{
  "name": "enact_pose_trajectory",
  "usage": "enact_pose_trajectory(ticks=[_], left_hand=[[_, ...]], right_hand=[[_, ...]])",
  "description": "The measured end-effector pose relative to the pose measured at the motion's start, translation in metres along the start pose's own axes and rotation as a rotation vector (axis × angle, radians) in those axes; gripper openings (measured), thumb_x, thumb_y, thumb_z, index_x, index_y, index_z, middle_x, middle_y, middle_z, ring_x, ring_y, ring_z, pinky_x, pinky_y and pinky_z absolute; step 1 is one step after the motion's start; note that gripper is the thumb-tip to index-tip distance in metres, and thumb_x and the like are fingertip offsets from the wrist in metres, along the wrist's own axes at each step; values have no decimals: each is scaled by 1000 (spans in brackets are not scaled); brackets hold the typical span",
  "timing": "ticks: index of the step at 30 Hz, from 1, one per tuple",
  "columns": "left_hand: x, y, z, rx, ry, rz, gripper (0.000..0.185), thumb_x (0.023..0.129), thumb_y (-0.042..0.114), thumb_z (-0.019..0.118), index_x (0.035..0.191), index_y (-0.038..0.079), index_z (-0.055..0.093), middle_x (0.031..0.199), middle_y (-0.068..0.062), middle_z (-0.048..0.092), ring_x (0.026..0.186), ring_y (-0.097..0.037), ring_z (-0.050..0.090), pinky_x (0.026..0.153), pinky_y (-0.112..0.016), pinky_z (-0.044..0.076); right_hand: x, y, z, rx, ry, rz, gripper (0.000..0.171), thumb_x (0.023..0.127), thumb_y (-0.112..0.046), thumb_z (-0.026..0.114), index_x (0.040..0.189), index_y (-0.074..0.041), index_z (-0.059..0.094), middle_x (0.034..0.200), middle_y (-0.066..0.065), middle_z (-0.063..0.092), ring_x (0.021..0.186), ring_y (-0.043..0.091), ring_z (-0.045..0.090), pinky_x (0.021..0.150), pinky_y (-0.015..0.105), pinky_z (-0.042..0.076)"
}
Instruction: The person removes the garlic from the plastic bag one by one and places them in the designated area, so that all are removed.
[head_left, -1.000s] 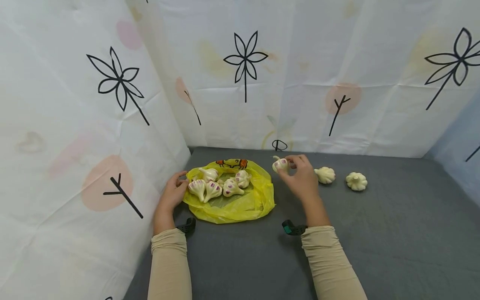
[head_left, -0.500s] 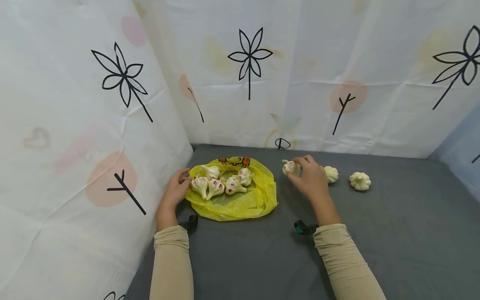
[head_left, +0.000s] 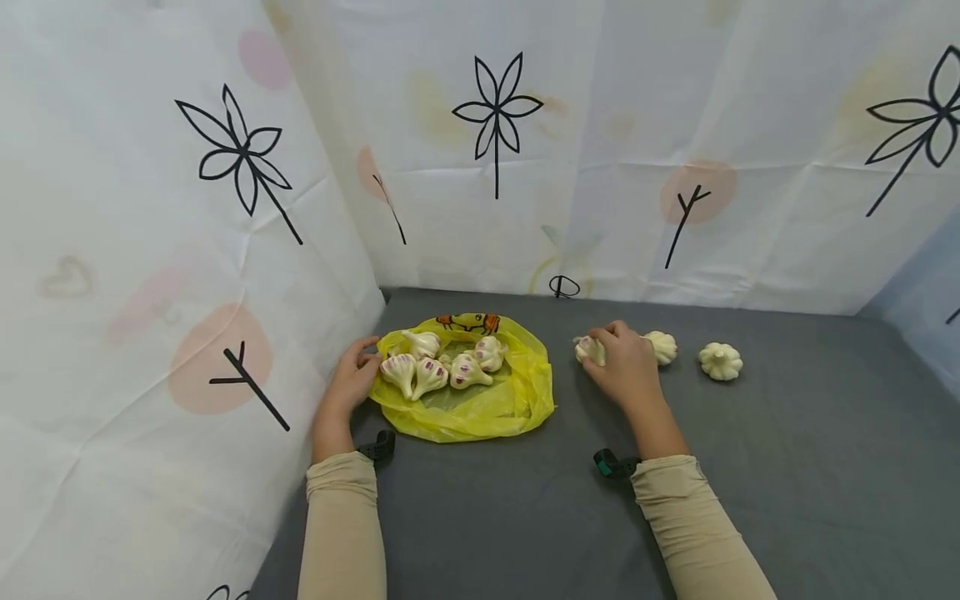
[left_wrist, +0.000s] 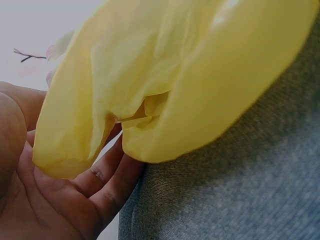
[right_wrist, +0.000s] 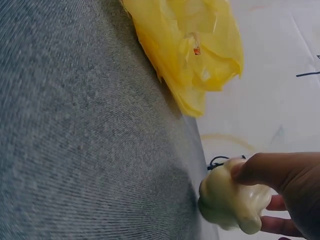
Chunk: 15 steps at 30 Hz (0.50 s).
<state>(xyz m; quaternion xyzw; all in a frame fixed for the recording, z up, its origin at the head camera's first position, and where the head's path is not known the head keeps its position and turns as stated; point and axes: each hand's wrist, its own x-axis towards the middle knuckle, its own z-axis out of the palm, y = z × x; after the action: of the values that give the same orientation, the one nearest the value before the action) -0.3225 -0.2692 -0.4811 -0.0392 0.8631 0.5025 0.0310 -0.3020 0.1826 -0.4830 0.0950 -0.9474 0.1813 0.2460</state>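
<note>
At the left side of a yellow plastic bag [head_left: 517, 417], my left hand [head_left: 351, 385] grips its edge. In the left wrist view the fingers [left_wrist: 112, 192] curl behind the bag's folded film [left_wrist: 150, 75]. Several garlic bulbs with purple marks lie in the bag's open mouth, one bulb [head_left: 467, 371] near its middle. To the right of the bag, my right hand [head_left: 626, 367] pinches another garlic bulb [head_left: 588, 349] between thumb and fingers. In the right wrist view this garlic bulb [right_wrist: 227, 197] is low beside the grey cloth, its far side hidden.
Right of my right hand, one garlic bulb [head_left: 663, 347] sits close to the knuckles and a second bulb [head_left: 720, 362] farther right, on the grey table cloth [head_left: 810, 450]. White patterned fabric [head_left: 600, 150] rises behind and on the left.
My right hand has carried its garlic bulb to the right, away from the bag, and lowered it toward the cloth. My left hand stays at the bag's edge.
</note>
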Motion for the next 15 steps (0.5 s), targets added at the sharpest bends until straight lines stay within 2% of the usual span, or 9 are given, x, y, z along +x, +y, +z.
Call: enact_pose_trajectory(ticks=[7,11,15], left_hand=[[-1,-2,-1,-13,-5,-14,52,104,34,46,153,23,34,141,-15,52,130,-32,49,104,-49,41],[-1,-2,-1,-8,-3,-17,52,104,35,46,153,23,34,140,-14,52,128,-31,50,101,-46,43],[-1,-1,-1,1,0,-7,53,104,34,45,154,20,34,140,-16,53,127,-32,50,101,-47,43]], right_hand=[[2,-4,0,-15,-61,-2,39,84,-27,77,119,-10,70,111,15,60,94,36,61,85,58,45],[4,-7,0,-5,-104,-7,39,89,-26,70,125,-10,68,114,17,59,98,38,59,85,56,45],[3,-8,0,-10,-101,-8,38,91,-20,63,127,-9,67,112,18,58,95,39,58,82,54,45]])
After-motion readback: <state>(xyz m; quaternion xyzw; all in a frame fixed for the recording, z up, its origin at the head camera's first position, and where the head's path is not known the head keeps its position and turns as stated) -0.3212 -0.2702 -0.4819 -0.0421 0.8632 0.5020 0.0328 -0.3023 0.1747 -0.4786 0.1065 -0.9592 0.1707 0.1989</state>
